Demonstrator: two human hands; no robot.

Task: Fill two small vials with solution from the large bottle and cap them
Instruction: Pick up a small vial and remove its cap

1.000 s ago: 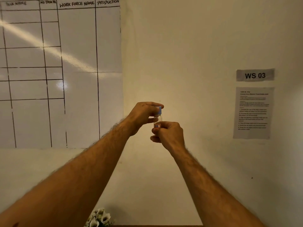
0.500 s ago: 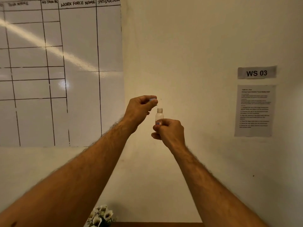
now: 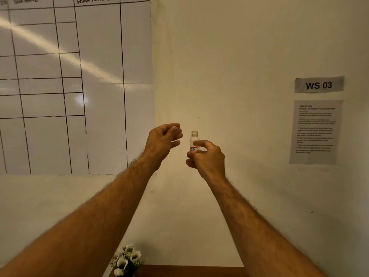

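I hold both hands up in front of the wall at chest height. My right hand grips a small clear vial upright by its lower half. The vial has an orange-edged label, and its threaded neck is open with no cap on it. My left hand is just left of the vial and apart from it, with its fingers curled around the small pale cap. Only a sliver of the cap shows at the fingertips. The large bottle and the second vial are out of view.
A whiteboard grid covers the wall on the left. A "WS 03" sign and a printed instruction sheet hang on the right. White flowers and a strip of wooden table edge show at the bottom.
My left hand has lifted the blue-white cap off the vial and drawn away to the left, curling over the cap. The right hand keeps the vial upright, a little lower in view.
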